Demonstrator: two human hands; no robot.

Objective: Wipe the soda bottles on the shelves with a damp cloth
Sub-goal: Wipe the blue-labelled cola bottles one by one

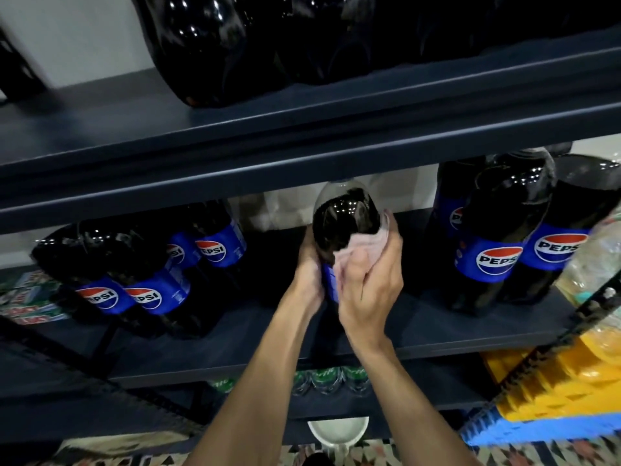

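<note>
A large dark Pepsi bottle (342, 220) stands upright at the middle of the dark shelf (437, 334). My left hand (309, 267) grips its left side near the blue label. My right hand (366, 284) presses a pale pink cloth (359, 247) against the bottle's front and right side, fingers curled round the cloth. The bottle's cap is hidden behind the shelf above.
Several Pepsi bottles (148, 280) stand to the left and more Pepsi bottles (497, 243) to the right on the same shelf. Big dark bottles (215, 48) fill the shelf above. Green-labelled bottles (322, 378) sit below, a white bowl (337, 432) on the floor, yellow crates (554, 388) at right.
</note>
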